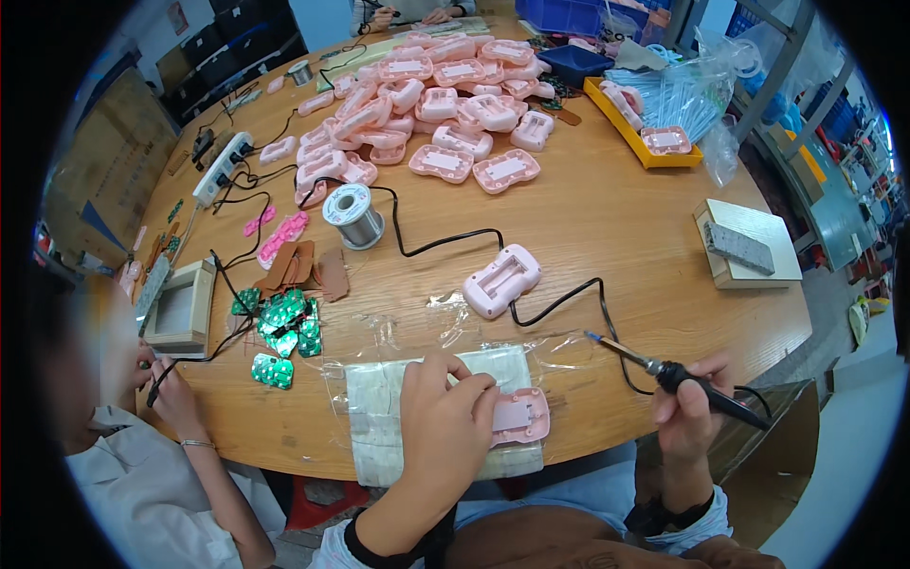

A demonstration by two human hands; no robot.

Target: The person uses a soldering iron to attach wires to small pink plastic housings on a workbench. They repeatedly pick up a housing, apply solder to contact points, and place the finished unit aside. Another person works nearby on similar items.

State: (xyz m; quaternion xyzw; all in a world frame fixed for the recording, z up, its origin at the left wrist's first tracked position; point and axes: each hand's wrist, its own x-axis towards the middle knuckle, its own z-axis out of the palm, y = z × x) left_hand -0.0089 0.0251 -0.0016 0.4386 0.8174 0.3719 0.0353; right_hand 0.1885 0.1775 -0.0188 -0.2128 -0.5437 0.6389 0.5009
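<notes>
My left hand (442, 417) has its fingers bunched over the left end of a pink plastic casing half (524, 417), hiding that end. The casing lies hollow side up on a pale work cloth (377, 431) at the table's near edge. My right hand (690, 408) grips a soldering iron (706, 392) by its black handle. The iron's tip points up and left, above the table and apart from the casing. Beyond the cloth sits another pink casing piece (502, 281) with a rectangular opening. A black cord runs past it.
A solder wire spool (353, 216) stands before a big heap of pink casings (417, 104). Green circuit boards (284, 327) and brown pieces (301, 268) lie left. A co-worker's hands (171, 389) work at far left. A yellow tray (673, 156) and a wooden block (749, 251) are right.
</notes>
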